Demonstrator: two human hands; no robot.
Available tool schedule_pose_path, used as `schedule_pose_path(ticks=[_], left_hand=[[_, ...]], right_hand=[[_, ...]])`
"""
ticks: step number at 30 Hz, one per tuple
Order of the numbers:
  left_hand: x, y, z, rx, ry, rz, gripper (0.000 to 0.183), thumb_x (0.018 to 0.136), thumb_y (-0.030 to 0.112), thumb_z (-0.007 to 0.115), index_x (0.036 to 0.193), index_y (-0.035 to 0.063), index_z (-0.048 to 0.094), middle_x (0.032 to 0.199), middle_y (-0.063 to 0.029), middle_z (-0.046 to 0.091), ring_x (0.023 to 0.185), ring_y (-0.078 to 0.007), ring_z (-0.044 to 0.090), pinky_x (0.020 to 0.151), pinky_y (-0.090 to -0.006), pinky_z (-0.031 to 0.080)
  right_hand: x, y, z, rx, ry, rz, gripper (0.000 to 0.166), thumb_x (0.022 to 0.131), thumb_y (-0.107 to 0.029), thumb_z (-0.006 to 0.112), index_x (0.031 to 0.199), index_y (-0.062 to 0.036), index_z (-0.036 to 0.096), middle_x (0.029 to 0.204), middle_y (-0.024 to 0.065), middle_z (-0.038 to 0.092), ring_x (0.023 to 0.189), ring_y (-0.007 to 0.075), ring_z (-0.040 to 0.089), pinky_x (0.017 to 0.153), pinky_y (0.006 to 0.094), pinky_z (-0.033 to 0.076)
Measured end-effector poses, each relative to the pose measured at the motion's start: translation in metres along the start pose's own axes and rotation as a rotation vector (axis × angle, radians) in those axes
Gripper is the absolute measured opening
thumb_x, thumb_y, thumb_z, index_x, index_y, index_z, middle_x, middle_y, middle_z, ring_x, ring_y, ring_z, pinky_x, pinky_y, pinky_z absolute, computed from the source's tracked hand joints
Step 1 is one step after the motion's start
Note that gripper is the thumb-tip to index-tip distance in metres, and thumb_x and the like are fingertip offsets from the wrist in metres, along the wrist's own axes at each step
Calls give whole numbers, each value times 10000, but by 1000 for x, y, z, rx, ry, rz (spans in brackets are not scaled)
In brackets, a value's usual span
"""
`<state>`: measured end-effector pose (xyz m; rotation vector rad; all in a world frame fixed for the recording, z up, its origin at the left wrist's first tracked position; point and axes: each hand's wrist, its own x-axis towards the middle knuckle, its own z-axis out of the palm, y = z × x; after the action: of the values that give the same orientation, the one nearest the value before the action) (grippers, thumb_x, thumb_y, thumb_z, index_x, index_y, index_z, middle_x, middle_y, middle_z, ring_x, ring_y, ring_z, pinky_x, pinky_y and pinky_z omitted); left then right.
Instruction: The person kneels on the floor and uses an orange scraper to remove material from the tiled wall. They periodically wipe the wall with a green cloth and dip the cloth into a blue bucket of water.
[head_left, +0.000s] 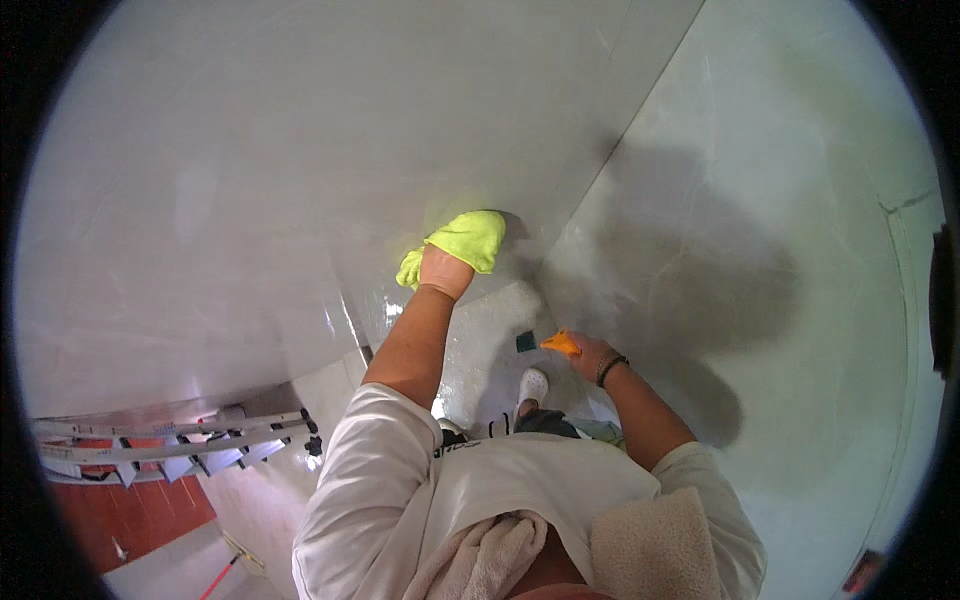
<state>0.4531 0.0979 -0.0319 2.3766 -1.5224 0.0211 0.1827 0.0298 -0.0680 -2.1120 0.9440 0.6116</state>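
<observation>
My left hand (448, 271) is pressed towards a smooth grey wall panel (300, 150), with a yellow-green cloth (471, 238) draped over its fingers. A loose end of that cloth hangs at the hand's left side. My right hand (589, 355), with dark bands at the wrist, grips an orange-handled hand tool (561, 343); its exact kind cannot be told. Just left of the tool's tip is a small dark green square piece (526, 342); whether it is joined to the tool is unclear. A beige towel (652, 544) hangs around my neck.
Two grey panels meet at a seam (616, 142) up and right of my hands. My white clog (533, 386) stands on the wet, pale floor (487, 330). At lower left are a stepladder (172, 448), a red-brown surface (135, 521) and a red-handled floor tool (220, 576).
</observation>
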Motion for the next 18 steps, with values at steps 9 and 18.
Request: schedule_pose_path(ticks=[9,18], left_hand=[[-81,-68,-8,-12,-58,-292,361,674,209,502,1023,127,465,1045,-67,468,959,-220,442,810,-310,353],[-154,-148,-168,327,425,-269,346,688,229,542,1010,125,472,1014,-65,484,946,-226,447,794,-319,365]], right_hand=[[26,22,-10,110,69,-68,479,692,-163,492,1129,-40,339,956,158,506,858,240,502,756,292,384],[10,-13,18,205,-20,34,407,694,-132,447,1094,-85,390,1021,126,480,898,248,485,762,303,388]])
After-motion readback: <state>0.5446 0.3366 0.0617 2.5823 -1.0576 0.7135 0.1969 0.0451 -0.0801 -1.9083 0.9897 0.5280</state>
